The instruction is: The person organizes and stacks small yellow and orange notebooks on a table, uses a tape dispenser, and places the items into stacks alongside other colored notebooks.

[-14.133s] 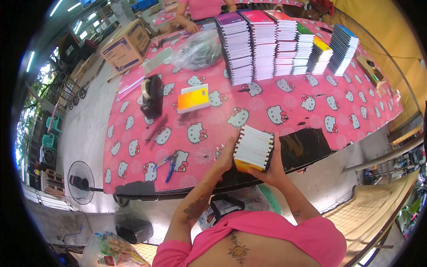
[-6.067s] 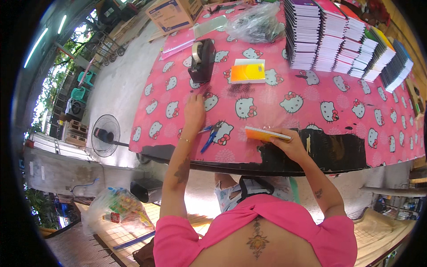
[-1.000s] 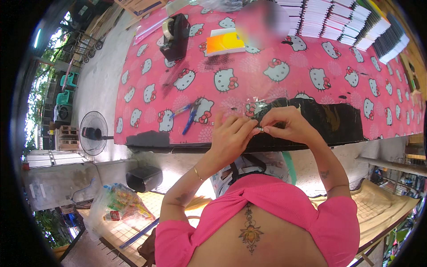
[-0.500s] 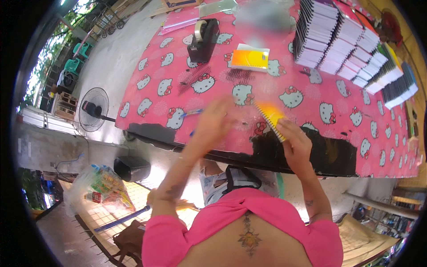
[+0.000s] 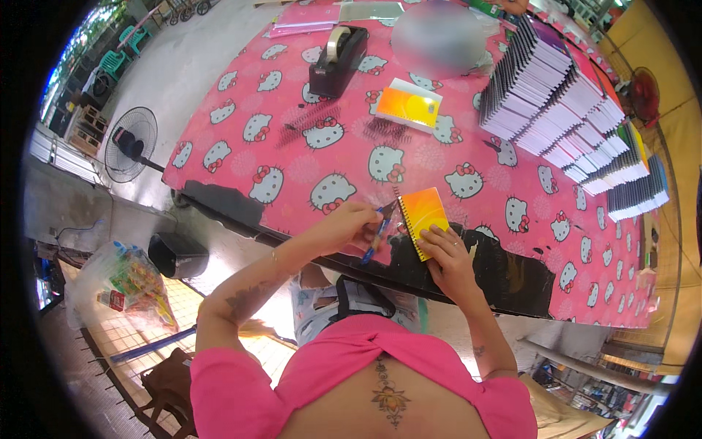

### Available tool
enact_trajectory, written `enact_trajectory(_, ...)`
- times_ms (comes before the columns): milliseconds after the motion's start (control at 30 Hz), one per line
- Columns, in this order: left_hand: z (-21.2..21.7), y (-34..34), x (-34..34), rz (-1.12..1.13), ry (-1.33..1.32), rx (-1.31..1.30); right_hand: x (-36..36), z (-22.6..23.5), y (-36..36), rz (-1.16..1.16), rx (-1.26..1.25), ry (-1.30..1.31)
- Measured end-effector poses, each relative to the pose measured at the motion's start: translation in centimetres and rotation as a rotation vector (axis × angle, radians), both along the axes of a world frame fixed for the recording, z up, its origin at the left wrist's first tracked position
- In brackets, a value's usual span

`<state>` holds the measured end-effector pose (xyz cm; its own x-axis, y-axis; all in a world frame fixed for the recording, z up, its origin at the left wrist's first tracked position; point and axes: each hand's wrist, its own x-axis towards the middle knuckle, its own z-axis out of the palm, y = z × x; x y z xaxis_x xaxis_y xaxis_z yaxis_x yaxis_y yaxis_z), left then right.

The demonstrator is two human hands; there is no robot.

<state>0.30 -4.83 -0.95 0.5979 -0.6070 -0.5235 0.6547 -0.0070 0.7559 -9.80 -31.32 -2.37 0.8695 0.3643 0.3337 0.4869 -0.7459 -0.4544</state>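
Left hand (image 5: 342, 228) closed around blue-handled pliers (image 5: 379, 233), tool tips at the spiral edge of a small orange notebook (image 5: 424, 219); right hand (image 5: 447, 252) flat on the notebook's near corner, fingers spread, pressing it to the table, nothing gripped; notebook lies tilted near the table's front edge, on pink cartoon-cat tablecloth (image 5: 292, 168) just above a black strip at the edge. Farther back: two loose wire coils (image 5: 385, 130) on the cloth; a second orange notebook pile (image 5: 408, 104) beyond them; black tape dispenser (image 5: 336, 60) to the left of it; long rows of stacked notebooks (image 5: 563, 110) along the right side. Off the table, left: a standing fan (image 5: 130, 143) on the concrete floor; a black bin (image 5: 178, 254) below the table edge; a plastic bag (image 5: 124, 285) of packets beside it.
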Motion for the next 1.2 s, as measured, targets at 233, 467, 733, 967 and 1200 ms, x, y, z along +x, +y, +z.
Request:
enact_trajectory(233, 0.4, -0.9, 2.2, -0.058, 0.092, -0.030, 0.0, 0.0, -0.1, -0.004, 0.016, 0.013)
enact_trajectory(467, 0.8, -2.1, 1.9, -0.064, -0.077, 0.171, 0.1, -0.3, -0.2, 0.001, 0.002, 0.009)
enact_trajectory(733, 1.4, -1.6, 1.7, -0.047, -0.016, 0.119, 0.1, -0.2, -0.1, -0.011, -0.005, 0.012)
enact_trajectory(967, 0.8, -1.1, 2.0, -0.037, 0.012, 0.084, 0.1, -0.2, 0.0, -0.011, 0.018, 0.015)
enact_trajectory(1200, 1.8, -2.3, 0.3, -0.266, -0.809, 0.688, 0.0, -0.1, -0.1, -0.017, 0.014, 0.010)
